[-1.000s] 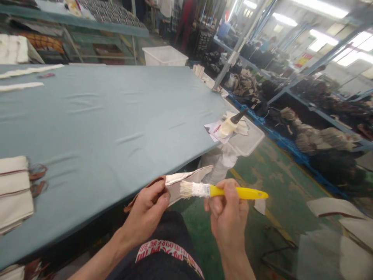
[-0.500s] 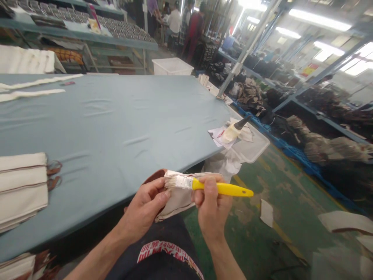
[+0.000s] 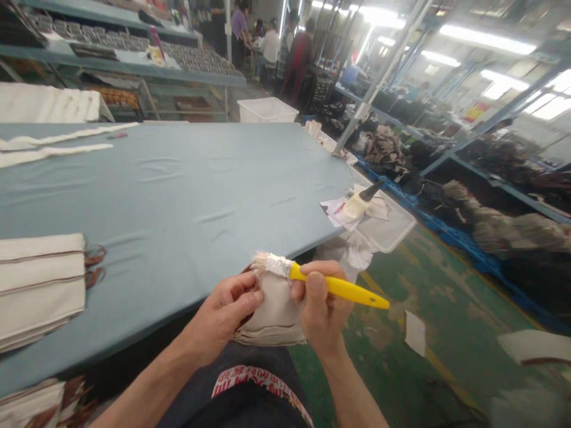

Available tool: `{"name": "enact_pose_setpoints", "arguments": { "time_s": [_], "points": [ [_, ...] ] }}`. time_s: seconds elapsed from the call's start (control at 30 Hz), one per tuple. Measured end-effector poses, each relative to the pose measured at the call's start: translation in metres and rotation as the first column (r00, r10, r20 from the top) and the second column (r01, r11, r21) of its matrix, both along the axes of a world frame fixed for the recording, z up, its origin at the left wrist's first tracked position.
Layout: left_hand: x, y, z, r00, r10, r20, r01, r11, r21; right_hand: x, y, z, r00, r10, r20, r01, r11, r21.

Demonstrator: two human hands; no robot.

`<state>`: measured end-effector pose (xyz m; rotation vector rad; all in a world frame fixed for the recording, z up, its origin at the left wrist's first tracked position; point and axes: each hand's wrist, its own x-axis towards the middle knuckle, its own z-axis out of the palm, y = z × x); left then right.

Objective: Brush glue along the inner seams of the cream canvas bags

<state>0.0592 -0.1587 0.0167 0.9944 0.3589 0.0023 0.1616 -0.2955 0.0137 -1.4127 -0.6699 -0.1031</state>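
My left hand [image 3: 225,315] pinches a folded cream fabric piece [image 3: 274,309] with a brown edge, held over my lap just off the table's near edge. My right hand [image 3: 319,315] is closed round a yellow-handled brush [image 3: 325,282]; its pale bristles rest at the top edge of the fabric, beside my left fingertips. The lower part of the fabric is hidden behind both hands.
A large table under blue-grey cloth [image 3: 178,196] lies ahead. A stack of cream fabric pieces [image 3: 38,288] sits at its left. A glue bottle [image 3: 359,202] lies on papers over a white tray [image 3: 388,229] at the right corner. People stand far back.
The fabric piece has been folded and drawn closer between my hands. The brush has moved left and up, from the fabric's middle to its top edge. The view has tilted upward.
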Motion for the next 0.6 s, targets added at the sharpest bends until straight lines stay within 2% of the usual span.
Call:
{"name": "enact_pose_setpoints", "arguments": {
  "time_s": [0.17, 0.27, 0.37, 0.43, 0.5, 0.6],
  "points": [
    [0.002, 0.005, 0.002, 0.999, 0.033, 0.026, -0.031, 0.997, -0.064, 0.014, -0.007, 0.008, 0.998, 0.012, -0.061, -0.008, 0.997, 0.073],
    [0.003, 0.006, -0.001, 1.000, 0.018, -0.003, -0.018, 0.998, -0.068, 0.016, -0.005, 0.009, 0.995, 0.087, -0.048, -0.086, 0.996, 0.021],
    [0.005, 0.007, -0.005, 1.000, 0.011, -0.011, -0.011, 0.998, -0.064, 0.018, 0.005, 0.006, 0.994, 0.109, -0.021, -0.109, 0.994, 0.004],
    [0.006, 0.008, -0.006, 1.000, 0.007, -0.005, -0.007, 0.998, -0.069, 0.021, 0.008, 0.002, 0.998, 0.066, 0.013, -0.067, 0.998, 0.022],
    [0.007, 0.010, -0.006, 1.000, -0.008, 0.000, 0.008, 0.997, -0.071, 0.026, 0.008, -0.005, 0.995, -0.040, 0.090, 0.040, 0.999, 0.001],
    [0.009, 0.012, -0.005, 1.000, -0.028, 0.007, 0.029, 0.997, -0.073, 0.036, 0.003, -0.017, 0.954, -0.179, 0.240, 0.215, 0.967, -0.134]
  ]
}}
